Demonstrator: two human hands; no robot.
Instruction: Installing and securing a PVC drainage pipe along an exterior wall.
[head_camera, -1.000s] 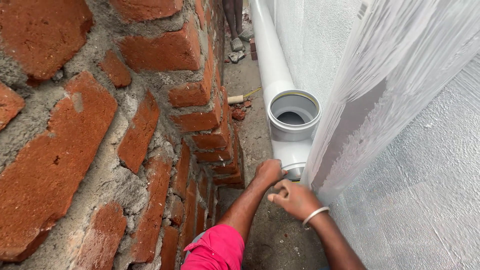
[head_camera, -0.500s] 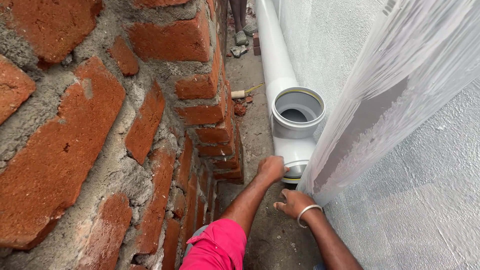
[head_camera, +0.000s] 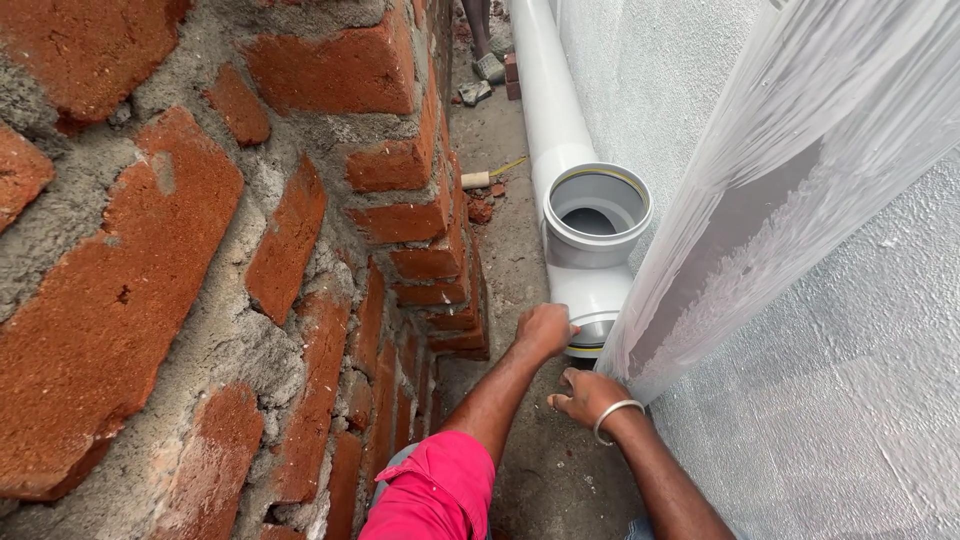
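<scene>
White plastic: one pipe fitting (head_camera: 592, 268) is lying at frame centre, one round socket opening upward, joined to one long white pipe (head_camera: 540, 90) running to the upper edge. Both are sitting on the concrete ground (head_camera: 505, 250) between one red brick wall (head_camera: 250, 250), filling the left half, and one pale textured wall (head_camera: 850, 380) on the right. One sheet of translucent plastic film (head_camera: 800, 180) is hanging diagonally across the right side, covering part of the fitting's near end.

Hands counted: two. Left hand (head_camera: 545, 328) is curling over the near lower end of the fitting, grip narrow, fingers wrapping its rim; whether it is clamping firmly, cannot tell. Right hand (head_camera: 590, 395) is lying just below that end, fingers loosely bent, grip half open, touching the ground or rim — cannot tell which. One metal bangle (head_camera: 612, 415) is circling the right wrist. One pink sleeve (head_camera: 435, 490) is showing at the lower edge.

One small wooden-handled tool (head_camera: 487, 176) is lying near the brick wall, upper centre.
</scene>
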